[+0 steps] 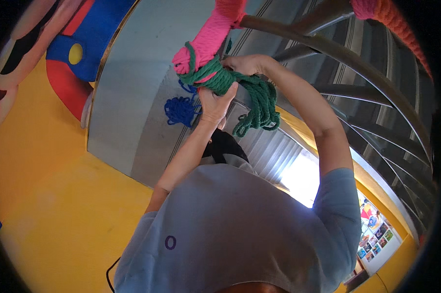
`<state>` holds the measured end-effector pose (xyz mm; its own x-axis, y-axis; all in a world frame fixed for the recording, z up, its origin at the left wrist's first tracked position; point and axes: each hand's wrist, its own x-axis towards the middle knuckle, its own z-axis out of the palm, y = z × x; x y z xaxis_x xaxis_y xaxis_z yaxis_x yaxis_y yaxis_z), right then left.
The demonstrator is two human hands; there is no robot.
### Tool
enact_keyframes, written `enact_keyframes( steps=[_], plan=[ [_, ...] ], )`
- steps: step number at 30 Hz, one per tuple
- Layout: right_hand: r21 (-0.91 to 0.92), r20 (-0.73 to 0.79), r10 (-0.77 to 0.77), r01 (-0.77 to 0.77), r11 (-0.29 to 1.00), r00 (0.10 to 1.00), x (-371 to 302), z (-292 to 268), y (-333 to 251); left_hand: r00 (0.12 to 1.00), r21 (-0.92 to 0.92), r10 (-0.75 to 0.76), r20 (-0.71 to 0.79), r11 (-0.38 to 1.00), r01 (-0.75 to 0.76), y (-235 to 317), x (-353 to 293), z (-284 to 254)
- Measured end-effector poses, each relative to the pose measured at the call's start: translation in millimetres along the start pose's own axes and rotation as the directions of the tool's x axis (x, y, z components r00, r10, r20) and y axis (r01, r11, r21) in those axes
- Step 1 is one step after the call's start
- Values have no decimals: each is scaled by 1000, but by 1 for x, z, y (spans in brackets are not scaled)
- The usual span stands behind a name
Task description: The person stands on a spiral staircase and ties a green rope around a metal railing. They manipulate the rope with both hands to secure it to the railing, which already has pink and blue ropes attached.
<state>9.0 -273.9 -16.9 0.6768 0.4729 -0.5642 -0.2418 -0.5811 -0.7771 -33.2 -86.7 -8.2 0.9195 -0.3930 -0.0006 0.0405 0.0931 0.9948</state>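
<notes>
Green rope (215,78) is wound in several turns around the end of a bar wrapped in pink cord (208,39). From below, my left hand (214,105) grips these turns, its thumb pressed up along them. My right hand (245,64) is bent in at the right side of the wound part, closed on the green rope; its fingertips are partly hidden behind the bar. A loose hank of the same rope (262,105) hangs in loops under my right wrist. Just left of my left hand, a bundle of blue cord (180,110) dangles.
Curved metal bars (357,58) arch across the upper right, with orange-red cord (401,29) wrapped on another piece. A grey panel (127,83) stands at the left beside a yellow surface (59,195) and painted red and blue shapes (76,53). Pictures (374,239) hang at lower right.
</notes>
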Motion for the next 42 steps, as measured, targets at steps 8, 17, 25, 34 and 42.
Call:
enact_keyframes(
  steps=[8,17,25,34,42],
  plan=[
    [20,-469,-62,80,997,881,-70,14,-24,996,31,-40,81,999,37,12,5,-4],
    [751,-588,376,656,-73,716,-35,219,-54,998,198,15,67,980,-28,18,7,-8],
    [377,-629,373,687,-622,682,40,197,-27,988,507,-134,80,859,76,27,6,-18],
    [418,-534,660,843,-337,529,40,192,-51,990,549,-137,22,830,102,44,-1,-14],
    [448,-775,630,744,497,45,-42,263,-92,994,309,-101,30,947,87,28,2,-21]
  ],
)
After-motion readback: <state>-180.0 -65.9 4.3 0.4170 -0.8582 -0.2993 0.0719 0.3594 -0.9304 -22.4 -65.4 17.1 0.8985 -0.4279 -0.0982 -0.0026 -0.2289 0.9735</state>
